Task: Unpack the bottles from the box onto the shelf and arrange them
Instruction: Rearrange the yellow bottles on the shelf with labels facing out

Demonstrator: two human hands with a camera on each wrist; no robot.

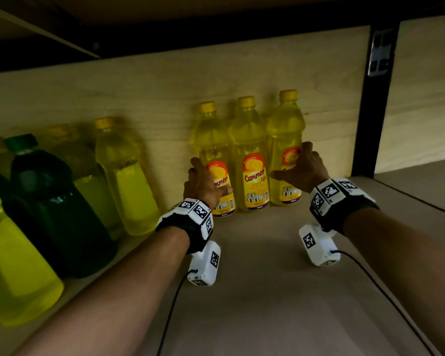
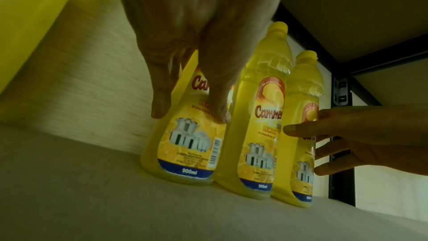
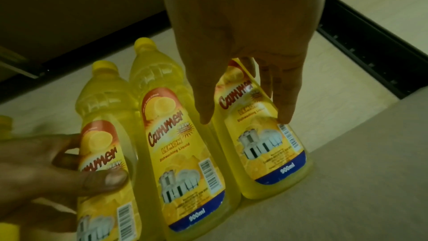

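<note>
Three yellow Cammer lemon dish-liquid bottles stand upright in a tight row against the back panel of the shelf. My left hand holds the left bottle, thumb on its label and fingers round its left side. The middle bottle is untouched. My right hand spans the right bottle, thumb at its left edge and fingers on its right side.
At the left of the shelf stand pale yellow-green bottles and a dark green bottle. A black upright post bounds the bay on the right. Another shelf board hangs low overhead. Bare board lies in front of the yellow row.
</note>
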